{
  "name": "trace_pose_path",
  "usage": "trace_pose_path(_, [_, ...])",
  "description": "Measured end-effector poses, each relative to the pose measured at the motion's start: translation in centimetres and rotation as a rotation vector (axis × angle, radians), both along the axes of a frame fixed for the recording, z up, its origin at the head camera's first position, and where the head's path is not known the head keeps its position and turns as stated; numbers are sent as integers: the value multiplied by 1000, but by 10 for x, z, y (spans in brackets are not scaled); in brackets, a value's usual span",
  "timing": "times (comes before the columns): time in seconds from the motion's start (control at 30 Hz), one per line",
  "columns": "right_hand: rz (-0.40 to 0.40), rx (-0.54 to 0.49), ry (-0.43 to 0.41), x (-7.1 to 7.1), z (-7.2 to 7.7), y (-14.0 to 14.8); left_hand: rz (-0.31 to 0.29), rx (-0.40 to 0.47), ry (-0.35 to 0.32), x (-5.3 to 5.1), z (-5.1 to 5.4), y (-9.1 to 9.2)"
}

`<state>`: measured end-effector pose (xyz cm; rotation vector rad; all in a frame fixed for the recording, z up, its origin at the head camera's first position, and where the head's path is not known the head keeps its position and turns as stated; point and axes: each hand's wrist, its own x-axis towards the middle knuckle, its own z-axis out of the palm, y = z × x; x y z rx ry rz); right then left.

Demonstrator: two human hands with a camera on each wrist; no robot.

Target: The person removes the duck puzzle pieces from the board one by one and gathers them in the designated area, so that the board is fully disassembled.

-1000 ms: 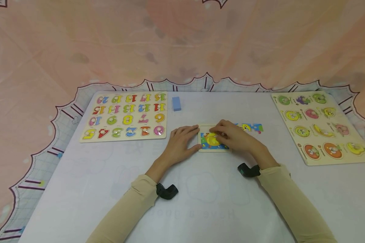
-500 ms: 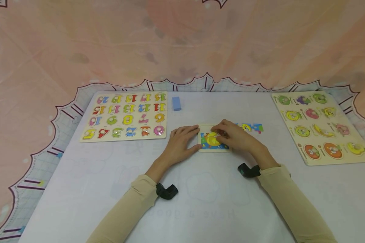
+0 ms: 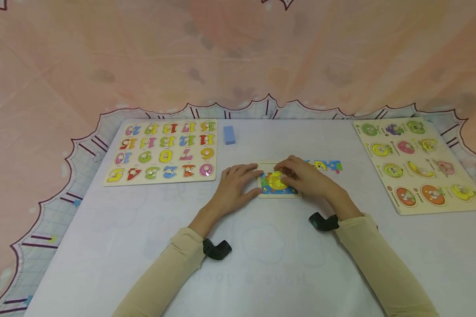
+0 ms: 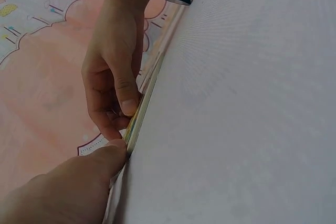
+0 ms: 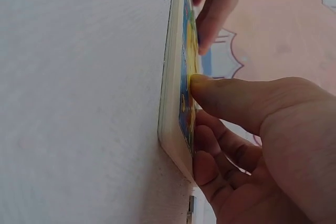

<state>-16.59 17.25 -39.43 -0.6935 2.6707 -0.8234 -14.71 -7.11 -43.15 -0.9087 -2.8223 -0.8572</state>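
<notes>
A small wooden jigsaw tray (image 3: 279,196) with a yellow and blue picture lies flat on the white table. Along its left edge my left hand (image 3: 236,182) rests, fingers mostly straight, thumb (image 4: 118,153) touching the near corner. My right hand (image 3: 309,178) is over the tray's right side with curled fingers. Its thumb (image 5: 215,90) presses on the yellow part of the picture, and thumb and index finger seem to pinch a puzzle piece there; the hand hides most of that piece. Colourful loose puzzle pieces (image 3: 334,166) lie just beyond the right hand, partly covered by it.
A number puzzle board (image 3: 174,149) lies at the back left, with a blue block (image 3: 229,135) beside it. At the right is a fruit puzzle board (image 3: 414,167). A peach-coloured patterned cloth (image 3: 238,57) hangs behind the table.
The right index finger has shifted slightly to the right on the tray since a second ago. My left hand and the tray hold their place; the head view has shifted slightly.
</notes>
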Motion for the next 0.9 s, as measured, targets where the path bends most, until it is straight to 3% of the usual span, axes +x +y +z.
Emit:
trace_pose_path(0.13, [2, 6, 5, -1, -1, 0, 2, -40, 10, 1, 0, 0])
trace_pose_path(0.67, [26, 36, 67, 4, -4, -9, 5, -26, 22, 1, -1, 0])
trace_pose_path(0.9, [24, 15, 56, 4, -3, -9, -3, 43, -2, 0, 0, 0])
